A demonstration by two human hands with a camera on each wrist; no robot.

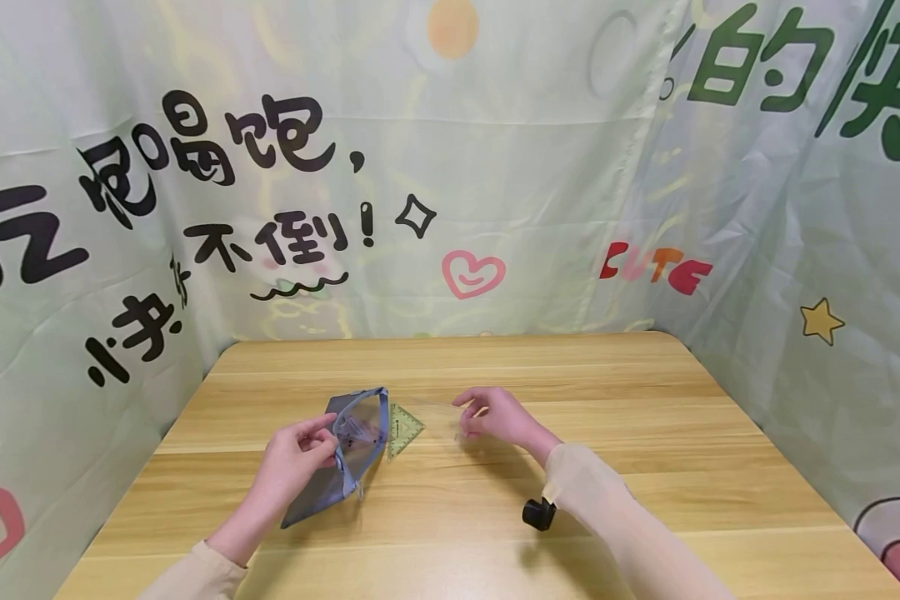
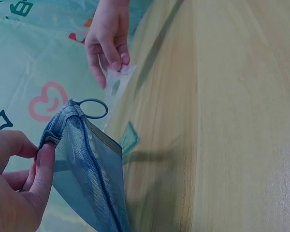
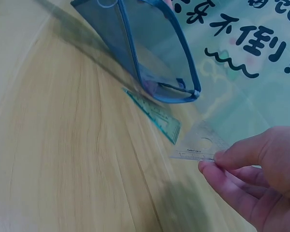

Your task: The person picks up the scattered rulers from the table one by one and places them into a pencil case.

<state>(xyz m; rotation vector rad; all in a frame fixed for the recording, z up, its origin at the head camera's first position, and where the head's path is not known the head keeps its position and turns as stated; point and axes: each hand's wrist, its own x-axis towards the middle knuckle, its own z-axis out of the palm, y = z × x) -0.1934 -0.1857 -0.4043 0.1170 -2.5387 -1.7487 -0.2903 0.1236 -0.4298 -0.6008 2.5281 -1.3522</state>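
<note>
A blue mesh zipper pouch (image 1: 318,492) is tilted on the table with its mouth facing right, and my left hand (image 1: 297,454) pinches its upper edge between thumb and fingers. Through the mouth some purplish contents (image 1: 360,431) show, their kind blurred. My right hand (image 1: 498,417) holds a clear set square (image 3: 198,142) by one edge between thumb and fingertips, to the right of the pouch. Between them a green set square (image 1: 403,431) lies on the table, close by the pouch's mouth. In the left wrist view a ring pull (image 2: 94,108) sticks out from the pouch's corner.
The wooden table (image 1: 450,542) reaches back to a hanging cloth (image 1: 540,183) printed with lettering and drawings. Below the right sleeve (image 1: 600,492) a small black device (image 1: 537,514) shows near the wrist.
</note>
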